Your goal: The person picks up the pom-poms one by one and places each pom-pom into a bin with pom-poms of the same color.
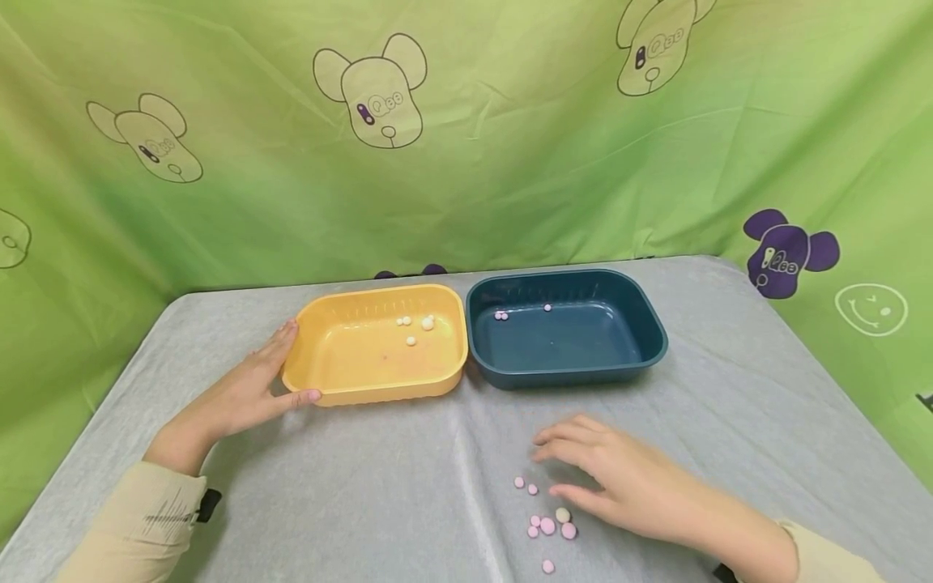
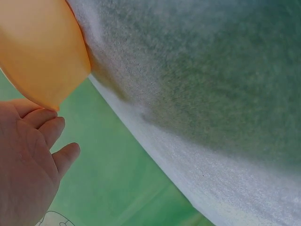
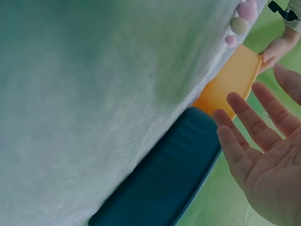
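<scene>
My left hand [image 1: 251, 385] rests against the left end of a yellow plastic basin [image 1: 375, 390], thumb on the front rim and fingers, fairly straight, along the side. In the left wrist view the fingers [image 2: 51, 127] touch its edge. Several small white balls [image 1: 428, 323] lie inside that basin. Over the cloth, my right hand [image 1: 627, 478] hovers with fingers spread and nothing in them. Just left of it lie several small pink balls [image 1: 547, 526] and one cream ball [image 1: 563, 515]. The right wrist view shows the palm and parted fingers [image 3: 256, 127].
A dark blue basin [image 1: 568, 376] stands beside the yellow one, with a few small pink balls [image 1: 547, 308] inside. Both sit toward the back of a table under a grey cloth [image 1: 350, 486]. A green curtain [image 1: 481, 186] with cartoon heads hangs behind and at the sides.
</scene>
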Tool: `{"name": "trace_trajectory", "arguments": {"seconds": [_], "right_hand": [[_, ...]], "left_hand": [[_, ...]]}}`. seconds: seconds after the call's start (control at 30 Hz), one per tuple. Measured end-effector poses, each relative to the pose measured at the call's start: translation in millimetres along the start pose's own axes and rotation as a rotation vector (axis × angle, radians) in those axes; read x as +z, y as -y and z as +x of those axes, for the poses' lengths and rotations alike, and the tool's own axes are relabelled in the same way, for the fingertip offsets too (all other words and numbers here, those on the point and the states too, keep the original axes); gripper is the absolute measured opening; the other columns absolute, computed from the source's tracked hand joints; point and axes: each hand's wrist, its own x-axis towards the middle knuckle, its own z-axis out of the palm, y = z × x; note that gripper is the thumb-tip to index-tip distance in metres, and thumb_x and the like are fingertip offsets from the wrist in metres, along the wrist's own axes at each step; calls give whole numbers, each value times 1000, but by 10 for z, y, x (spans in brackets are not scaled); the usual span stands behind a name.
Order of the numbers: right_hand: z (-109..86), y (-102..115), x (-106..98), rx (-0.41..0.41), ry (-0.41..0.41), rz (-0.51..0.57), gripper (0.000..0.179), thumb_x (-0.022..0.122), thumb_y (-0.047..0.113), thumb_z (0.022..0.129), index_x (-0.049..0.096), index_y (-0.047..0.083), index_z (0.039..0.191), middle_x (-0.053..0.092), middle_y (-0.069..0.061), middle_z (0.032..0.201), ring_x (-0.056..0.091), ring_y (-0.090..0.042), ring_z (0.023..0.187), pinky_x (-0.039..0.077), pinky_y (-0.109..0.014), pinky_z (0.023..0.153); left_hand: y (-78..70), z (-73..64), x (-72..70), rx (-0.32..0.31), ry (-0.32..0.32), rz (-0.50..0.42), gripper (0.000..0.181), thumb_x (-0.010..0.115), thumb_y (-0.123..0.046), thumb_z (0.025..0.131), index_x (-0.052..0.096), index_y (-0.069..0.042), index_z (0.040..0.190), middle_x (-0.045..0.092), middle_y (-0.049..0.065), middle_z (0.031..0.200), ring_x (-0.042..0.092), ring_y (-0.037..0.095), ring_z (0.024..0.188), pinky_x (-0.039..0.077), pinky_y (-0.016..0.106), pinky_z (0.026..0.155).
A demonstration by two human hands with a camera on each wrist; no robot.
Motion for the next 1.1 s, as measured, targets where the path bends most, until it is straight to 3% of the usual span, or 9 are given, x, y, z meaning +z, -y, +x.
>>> {"name": "trace_trajectory", "arguments": {"seconds": [0.43, 0.73, 0.93, 1.1], "right_hand": [[-60, -38, 45, -19, 51, 69, 19, 75, 27, 87, 69, 27, 106, 59, 19, 106, 51, -1, 99, 50, -24, 82], [-102, -40, 52, -37, 135, 86, 14, 74, 28, 88, 69, 27, 101, 56, 20, 100, 49, 0, 96, 49, -21, 79], [-105, -35, 44, -25, 158, 92, 13, 74, 29, 87, 70, 27, 100, 55, 20, 98, 49, 1, 95, 49, -20, 77], [-75, -22, 40, 15, 229, 94, 14, 75, 29, 86, 70, 27, 100, 56, 21, 99, 50, 1, 96, 50, -22, 79]], "left_hand": [[-14, -3, -32, -17, 17, -14, 107, 64, -56, 90, 3, -2, 158, 1, 14, 167, 10, 40, 154, 19, 64, 118], [-21, 3, -32, -18, 23, -18, 107, 64, -56, 90, 2, -2, 158, 1, 14, 167, 9, 40, 154, 18, 63, 119], [-13, 15, -40, -11, 20, -13, 107, 64, -56, 90, 2, -2, 158, 1, 14, 167, 9, 40, 154, 18, 63, 119], [-11, 10, -36, -5, 18, -21, 108, 65, -56, 90, 2, -2, 158, 2, 15, 167, 10, 41, 153, 18, 63, 119]]}}
